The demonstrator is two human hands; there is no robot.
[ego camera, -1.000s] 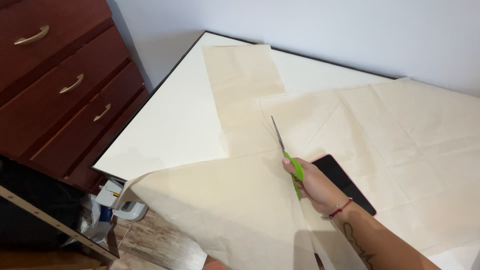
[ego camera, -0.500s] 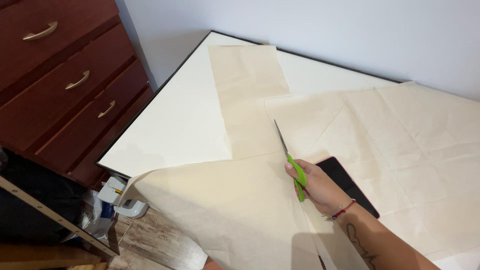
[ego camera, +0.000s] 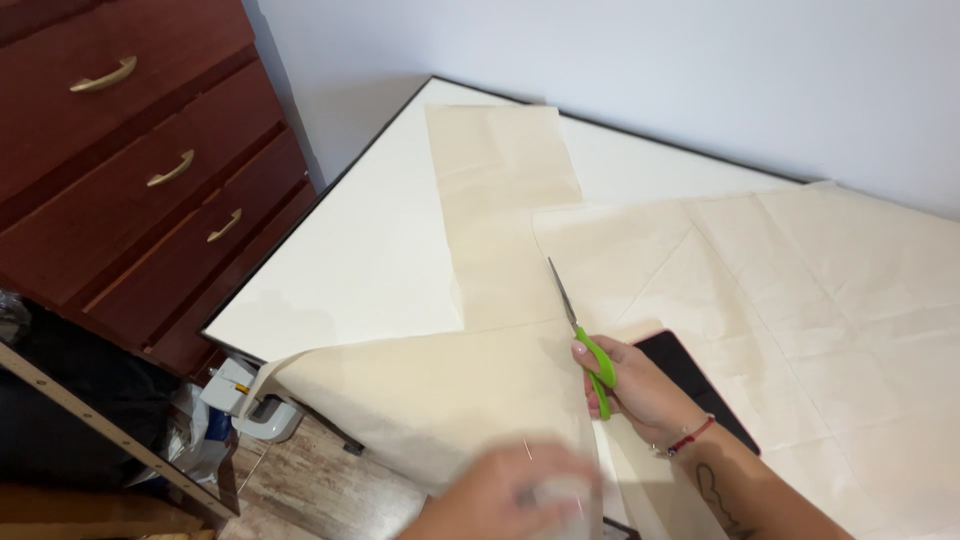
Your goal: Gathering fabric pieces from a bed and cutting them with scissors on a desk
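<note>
My right hand [ego camera: 640,390] grips green-handled scissors [ego camera: 585,345]. Their blades point away from me along a cut in the large cream sheet [ego camera: 470,390] that covers the table. A long cream strip [ego camera: 500,200] lies ahead of the blades. My left hand [ego camera: 500,495] is blurred at the bottom edge, over the near part of the sheet. Something pale sits at its fingertips, but the blur hides whether the hand holds it.
The white table [ego camera: 360,260] has a dark rim and stands against a pale wall. A black flat device [ego camera: 700,385] lies on the sheet beside my right wrist. A dark red dresser [ego camera: 130,190] stands to the left, with clutter on the wooden floor [ego camera: 250,420] below.
My left hand has come into view at the bottom edge. The right hand and scissors stay in about the same place on the sheet.
</note>
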